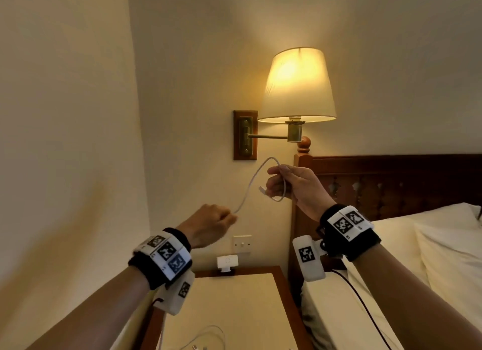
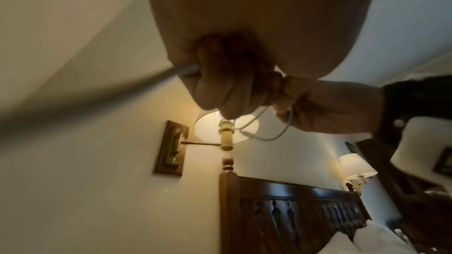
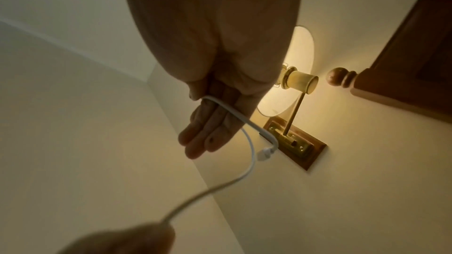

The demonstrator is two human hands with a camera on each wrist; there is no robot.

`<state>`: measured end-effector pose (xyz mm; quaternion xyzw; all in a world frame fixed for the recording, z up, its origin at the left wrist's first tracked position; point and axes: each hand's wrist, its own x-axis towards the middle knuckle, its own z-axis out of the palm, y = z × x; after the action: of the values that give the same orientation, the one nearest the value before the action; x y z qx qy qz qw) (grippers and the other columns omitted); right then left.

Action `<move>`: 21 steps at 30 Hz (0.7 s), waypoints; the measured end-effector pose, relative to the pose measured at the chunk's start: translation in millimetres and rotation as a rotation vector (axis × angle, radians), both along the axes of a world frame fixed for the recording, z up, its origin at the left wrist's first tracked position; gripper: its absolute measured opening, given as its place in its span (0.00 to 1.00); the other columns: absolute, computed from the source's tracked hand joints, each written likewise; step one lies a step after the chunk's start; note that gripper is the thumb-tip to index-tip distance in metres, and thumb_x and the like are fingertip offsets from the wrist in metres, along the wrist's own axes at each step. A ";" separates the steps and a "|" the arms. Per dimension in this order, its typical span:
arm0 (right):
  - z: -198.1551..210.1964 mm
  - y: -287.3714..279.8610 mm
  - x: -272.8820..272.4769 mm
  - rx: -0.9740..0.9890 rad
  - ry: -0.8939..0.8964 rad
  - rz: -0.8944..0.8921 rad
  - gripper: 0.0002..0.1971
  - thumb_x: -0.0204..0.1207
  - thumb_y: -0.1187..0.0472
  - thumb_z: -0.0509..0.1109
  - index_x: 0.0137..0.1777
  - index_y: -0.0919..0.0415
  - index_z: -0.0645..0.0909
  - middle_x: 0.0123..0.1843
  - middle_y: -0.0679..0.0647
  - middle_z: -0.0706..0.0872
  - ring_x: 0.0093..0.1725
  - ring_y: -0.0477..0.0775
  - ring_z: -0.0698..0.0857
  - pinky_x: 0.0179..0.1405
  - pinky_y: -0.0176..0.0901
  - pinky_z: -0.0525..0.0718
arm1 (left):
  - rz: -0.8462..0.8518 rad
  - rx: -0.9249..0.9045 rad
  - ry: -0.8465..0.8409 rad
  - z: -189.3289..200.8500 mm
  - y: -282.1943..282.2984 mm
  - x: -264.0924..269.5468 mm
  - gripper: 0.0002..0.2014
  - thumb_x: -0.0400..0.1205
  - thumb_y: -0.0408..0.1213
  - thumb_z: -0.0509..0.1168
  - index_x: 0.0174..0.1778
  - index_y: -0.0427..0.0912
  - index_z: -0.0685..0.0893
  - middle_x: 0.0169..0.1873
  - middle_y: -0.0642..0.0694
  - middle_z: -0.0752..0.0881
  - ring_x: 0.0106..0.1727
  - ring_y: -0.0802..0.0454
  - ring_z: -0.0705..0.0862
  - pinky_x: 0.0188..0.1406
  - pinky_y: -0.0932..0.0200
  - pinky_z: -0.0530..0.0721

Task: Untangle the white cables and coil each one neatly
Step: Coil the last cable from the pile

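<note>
One white cable (image 1: pixel 250 184) is up in the air between both hands, clear of the rest, so the untangling of this one looks done and its coiling has only begun. The right hand (image 1: pixel 292 185), raised at about 12 o'clock from the bench (image 1: pixel 234 305), has the cable laid across its fingers (image 3: pixel 208 132), which the right wrist view shows nearly straight, with the thumb seeming to hold it near the palm; one small loop hangs below that hand with the connector (image 1: pixel 262 189) dangling free at its left. From there the cable arcs up and then down toward 7 o'clock into the left hand (image 1: pixel 211 224), which is clenched around it. In my judgement most of this cable's length still has to be wound. At the bottom edge of the head view, at 6 o'clock on the bench, more white cable (image 1: pixel 208 336) lies in loose curves with a plug end; whether it is one cable or several, or tangled, I cannot tell, but it is not coiled.
</note>
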<state>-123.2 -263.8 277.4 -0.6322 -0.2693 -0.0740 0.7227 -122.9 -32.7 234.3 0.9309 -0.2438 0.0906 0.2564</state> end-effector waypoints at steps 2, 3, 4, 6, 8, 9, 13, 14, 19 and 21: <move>0.9 6.6 2.1 -0.025 -0.039 -0.049 0.17 0.89 0.62 0.52 0.54 0.72 0.80 0.37 0.61 0.90 0.36 0.56 0.91 0.39 0.42 0.90 | -0.031 0.056 -0.130 7.6 -16.8 -13.6 0.19 0.88 0.48 0.56 0.30 0.48 0.74 0.25 0.50 0.75 0.26 0.55 0.71 0.32 0.59 0.70; 1.2 8.7 2.6 -0.039 -0.055 -0.065 0.17 0.89 0.62 0.53 0.53 0.72 0.80 0.37 0.62 0.90 0.36 0.56 0.91 0.39 0.42 0.90 | -0.031 0.112 -0.183 13.0 -23.4 -20.1 0.20 0.88 0.50 0.55 0.30 0.49 0.74 0.25 0.50 0.75 0.25 0.55 0.71 0.32 0.60 0.69; 1.2 10.4 2.9 -0.061 -0.072 -0.077 0.17 0.89 0.61 0.53 0.53 0.73 0.80 0.37 0.62 0.90 0.36 0.56 0.91 0.39 0.41 0.90 | -0.036 0.183 -0.218 17.9 -28.4 -25.5 0.21 0.88 0.51 0.54 0.30 0.49 0.74 0.25 0.51 0.75 0.25 0.56 0.71 0.31 0.59 0.69; 1.1 11.9 2.6 -0.128 -0.102 -0.094 0.18 0.89 0.61 0.54 0.53 0.74 0.81 0.38 0.62 0.91 0.37 0.56 0.91 0.40 0.42 0.90 | -0.080 0.295 -0.276 27.6 -36.7 -34.7 0.21 0.88 0.52 0.54 0.29 0.50 0.73 0.24 0.53 0.75 0.24 0.57 0.70 0.30 0.60 0.69; 0.2 12.8 0.4 -0.215 -0.128 -0.112 0.18 0.88 0.60 0.56 0.52 0.73 0.82 0.38 0.60 0.91 0.38 0.55 0.91 0.40 0.40 0.89 | -0.145 0.299 -0.379 36.6 -41.5 -40.4 0.19 0.88 0.51 0.54 0.32 0.50 0.76 0.25 0.54 0.75 0.23 0.58 0.71 0.28 0.63 0.67; -0.9 13.0 -0.8 -0.249 -0.138 -0.123 0.18 0.88 0.59 0.56 0.52 0.72 0.83 0.37 0.59 0.90 0.37 0.53 0.90 0.39 0.39 0.88 | -0.178 0.269 -0.445 40.6 -42.2 -41.0 0.17 0.88 0.50 0.55 0.36 0.49 0.78 0.25 0.54 0.76 0.23 0.58 0.72 0.27 0.65 0.66; -10.9 14.9 -5.9 -0.217 -0.077 -0.011 0.19 0.87 0.55 0.56 0.48 0.68 0.84 0.31 0.61 0.86 0.30 0.56 0.86 0.35 0.42 0.84 | -0.174 0.121 -0.709 54.2 -37.4 -30.5 0.15 0.88 0.51 0.54 0.47 0.48 0.81 0.28 0.58 0.75 0.24 0.63 0.72 0.27 0.70 0.64; -13.4 17.2 -7.8 -0.162 -0.035 0.043 0.19 0.88 0.55 0.55 0.47 0.68 0.82 0.27 0.60 0.83 0.27 0.57 0.83 0.33 0.44 0.84 | -0.136 0.091 -0.751 56.1 -35.7 -26.9 0.16 0.88 0.52 0.53 0.46 0.48 0.80 0.26 0.59 0.72 0.24 0.63 0.71 0.26 0.69 0.64; -23.4 28.8 -16.9 0.077 0.152 0.193 0.22 0.89 0.56 0.49 0.40 0.65 0.78 0.18 0.52 0.69 0.17 0.51 0.69 0.22 0.40 0.71 | 0.050 -0.041 -0.763 48.0 -31.8 -13.8 0.14 0.88 0.54 0.51 0.41 0.53 0.72 0.24 0.59 0.71 0.26 0.60 0.72 0.27 0.62 0.67; -26.6 30.5 -17.6 0.129 0.196 0.239 0.22 0.89 0.55 0.48 0.40 0.63 0.77 0.18 0.50 0.66 0.16 0.48 0.65 0.21 0.39 0.65 | 0.053 -0.097 -0.617 40.7 -30.7 -7.3 0.16 0.87 0.55 0.51 0.47 0.50 0.80 0.34 0.56 0.82 0.35 0.58 0.79 0.34 0.57 0.76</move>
<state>-140.8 -233.3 250.8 -0.5521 -0.2655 0.0577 0.7882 -130.2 -63.4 275.1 0.8522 -0.2810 0.3870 0.2121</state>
